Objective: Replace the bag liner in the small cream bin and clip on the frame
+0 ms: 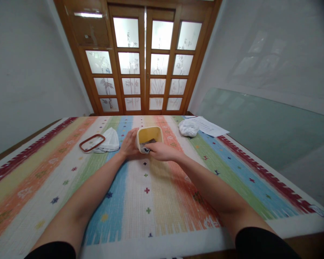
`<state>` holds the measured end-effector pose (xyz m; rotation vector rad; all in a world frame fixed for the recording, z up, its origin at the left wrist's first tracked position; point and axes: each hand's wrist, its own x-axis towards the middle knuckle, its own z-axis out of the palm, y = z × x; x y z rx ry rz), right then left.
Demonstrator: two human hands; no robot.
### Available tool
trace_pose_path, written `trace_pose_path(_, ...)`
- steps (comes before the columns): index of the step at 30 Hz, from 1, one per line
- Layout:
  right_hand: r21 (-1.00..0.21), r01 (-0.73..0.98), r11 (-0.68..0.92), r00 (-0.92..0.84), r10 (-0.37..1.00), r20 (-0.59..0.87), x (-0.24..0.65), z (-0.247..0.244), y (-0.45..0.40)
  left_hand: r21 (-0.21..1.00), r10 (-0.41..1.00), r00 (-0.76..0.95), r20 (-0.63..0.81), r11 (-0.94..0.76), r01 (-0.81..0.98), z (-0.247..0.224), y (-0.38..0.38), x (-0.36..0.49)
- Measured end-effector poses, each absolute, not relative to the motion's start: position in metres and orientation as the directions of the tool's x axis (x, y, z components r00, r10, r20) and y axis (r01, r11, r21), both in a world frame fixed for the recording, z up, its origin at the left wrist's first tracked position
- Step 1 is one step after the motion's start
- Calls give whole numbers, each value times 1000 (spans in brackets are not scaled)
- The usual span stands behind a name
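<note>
A small yellow bin (147,134) with a cream rim is tilted so that its opening faces me. My left hand (130,144) is wrapped round the bin's left side. At the mouth, near the front rim, my right hand (162,150) is closed on a grey patterned cloth (145,148), part of which lies inside the bin. The fingertips of my right hand are partly hidden. Left of the bin, a brown-red rounded frame (93,142) lies beside a white plastic bag (110,140).
On the table's right lie a crumpled white bag (188,128) and a sheet of printed paper (212,127). A striped, patterned cloth (135,205) covers the table. Beyond it are wooden doors (145,86) with frosted panes, and walls rise on both sides.
</note>
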<state>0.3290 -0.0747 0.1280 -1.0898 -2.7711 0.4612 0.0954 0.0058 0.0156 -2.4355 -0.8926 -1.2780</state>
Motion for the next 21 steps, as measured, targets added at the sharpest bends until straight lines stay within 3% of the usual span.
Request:
trace_pose_path(8,-362,634,683,-721,691,42,329,120,-71,-23,283,422,861,-807,590,30,-11,111)
trace_pose_path(14,-321,657,682,-718,696,8,330,94,-56,-36,251,552,795,-889,456,38,-28,134)
trace_pose_path(21,-329,636,698,-747,664,-37,332,122,-68,38,358,462,811,-822,569,28,-12,115)
